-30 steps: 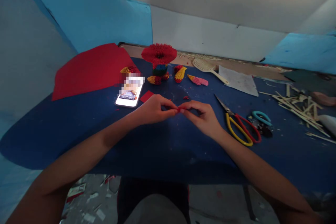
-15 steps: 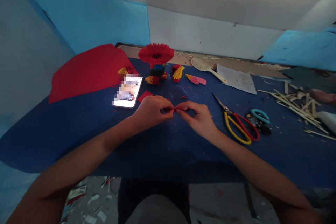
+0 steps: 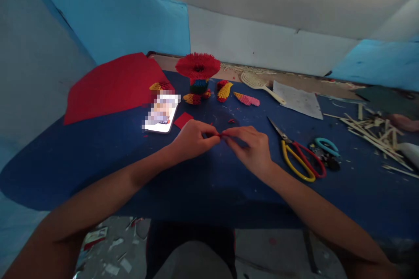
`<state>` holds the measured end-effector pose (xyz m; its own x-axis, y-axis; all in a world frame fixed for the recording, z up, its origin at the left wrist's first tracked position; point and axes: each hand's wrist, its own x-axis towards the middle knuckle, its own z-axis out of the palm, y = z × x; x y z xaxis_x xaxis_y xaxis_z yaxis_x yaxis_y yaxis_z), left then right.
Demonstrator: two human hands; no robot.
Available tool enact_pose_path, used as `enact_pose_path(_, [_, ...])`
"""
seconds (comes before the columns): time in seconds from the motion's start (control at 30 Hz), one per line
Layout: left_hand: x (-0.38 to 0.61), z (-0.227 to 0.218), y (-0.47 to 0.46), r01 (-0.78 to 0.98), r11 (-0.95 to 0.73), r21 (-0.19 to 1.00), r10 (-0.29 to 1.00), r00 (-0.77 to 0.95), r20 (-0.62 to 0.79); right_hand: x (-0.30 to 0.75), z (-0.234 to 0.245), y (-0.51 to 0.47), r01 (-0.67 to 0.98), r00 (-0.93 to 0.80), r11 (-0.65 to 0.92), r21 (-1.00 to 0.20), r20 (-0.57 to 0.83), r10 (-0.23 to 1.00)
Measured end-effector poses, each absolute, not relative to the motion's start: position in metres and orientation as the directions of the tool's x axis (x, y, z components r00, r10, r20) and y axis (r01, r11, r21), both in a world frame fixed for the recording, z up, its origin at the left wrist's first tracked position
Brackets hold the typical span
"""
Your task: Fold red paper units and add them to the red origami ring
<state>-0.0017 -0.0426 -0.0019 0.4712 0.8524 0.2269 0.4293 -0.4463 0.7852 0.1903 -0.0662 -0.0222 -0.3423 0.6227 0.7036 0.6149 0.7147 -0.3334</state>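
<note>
Over the middle of the blue table, my left hand (image 3: 193,139) and my right hand (image 3: 250,146) meet fingertip to fingertip. Both pinch a tiny red piece of paper (image 3: 221,135), mostly hidden by the fingers. Beside my left hand lies a small stack of red paper squares (image 3: 183,120). A few folded red paper bits (image 3: 231,120) rest just beyond the fingertips. Further back stands a round red, blue and green paper model (image 3: 198,69). Around it are red-and-yellow folded paper pieces (image 3: 224,92) and a pink-and-yellow one (image 3: 247,99).
A lit phone (image 3: 162,113) lies left, by a large red sheet (image 3: 111,89). Scissors (image 3: 296,152) with red and yellow handles lie right, near a light-blue ring-shaped item (image 3: 326,146). Behind are a hairbrush (image 3: 262,87), white paper (image 3: 297,99) and scattered thin sticks (image 3: 376,130).
My right fingers have shifted slightly, the index finger now straighter along the red paper. The whole view has moved a little; both hands still pinch the piece.
</note>
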Motion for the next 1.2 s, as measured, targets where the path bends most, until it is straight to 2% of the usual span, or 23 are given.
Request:
enact_pose_path(0.13, [-0.001,0.000,-0.044,0.339,-0.336,0.879,0.885,0.434,0.170,0.196,-0.018,-0.066,0.588,-0.505,0.807,-0.048,0.758,0.413])
enact_pose_path(0.2, [-0.002,0.002,-0.044,0.287,-0.285,0.915,0.889,0.435,0.140,0.198,-0.015,-0.066,0.560,-0.574,0.828,0.033,0.736,0.360])
enact_pose_path(0.3, [-0.004,0.005,-0.041,0.217,-0.236,0.947,0.879,0.463,0.113,0.198,-0.013,-0.066,0.541,-0.628,0.836,0.086,0.702,0.335])
enact_pose_path(0.37, [-0.006,0.006,-0.039,0.213,-0.250,0.945,0.866,0.485,0.120,0.198,-0.013,-0.065,0.530,-0.614,0.847,0.044,0.708,0.348])
enact_pose_path(0.4, [-0.006,0.006,-0.038,0.219,-0.271,0.937,0.857,0.499,0.131,0.198,-0.014,-0.065,0.521,-0.585,0.853,-0.021,0.719,0.375])
enact_pose_path(0.47, [-0.007,0.005,-0.037,0.239,-0.339,0.910,0.833,0.525,0.173,0.199,-0.014,-0.063,0.494,-0.479,0.834,-0.246,0.724,0.497])
enact_pose_path(0.53, [-0.008,0.006,-0.036,0.260,-0.415,0.872,0.806,0.550,0.219,0.199,-0.014,-0.061,0.439,-0.369,0.748,-0.499,0.658,0.656])
enact_pose_path(0.57, [-0.009,0.006,-0.036,0.270,-0.446,0.853,0.791,0.564,0.235,0.200,-0.013,-0.061,0.406,-0.338,0.694,-0.594,0.608,0.718])
enact_pose_path(0.63, [-0.009,0.008,-0.037,0.271,-0.482,0.833,0.758,0.606,0.242,0.200,-0.012,-0.060,0.347,-0.324,0.626,-0.698,0.537,0.779])
enact_pose_path(0.7, [-0.009,0.010,-0.037,0.251,-0.480,0.841,0.726,0.651,0.220,0.200,-0.012,-0.060,0.309,-0.331,0.618,-0.723,0.528,0.782])
enact_pose_path(0.83, [-0.008,0.010,-0.038,0.229,-0.431,0.873,0.681,0.717,0.149,0.198,-0.016,-0.063,0.290,-0.321,0.657,-0.696,0.576,0.752])
enact_pose_path(1.0, [-0.006,0.006,-0.039,0.274,-0.438,0.856,0.705,0.696,0.137,0.196,-0.019,-0.064,0.393,-0.301,0.731,-0.558,0.674,0.675])
enact_pose_path(1.1, [-0.005,0.001,-0.040,0.298,-0.580,0.758,0.695,0.667,0.269,0.196,-0.017,-0.062,0.438,-0.261,0.735,-0.518,0.709,0.655])
enact_pose_path(1.2, [-0.005,-0.005,-0.041,0.324,-0.796,0.512,0.575,0.668,0.472,0.196,-0.016,-0.061,0.410,-0.243,0.719,-0.561,0.693,0.679])
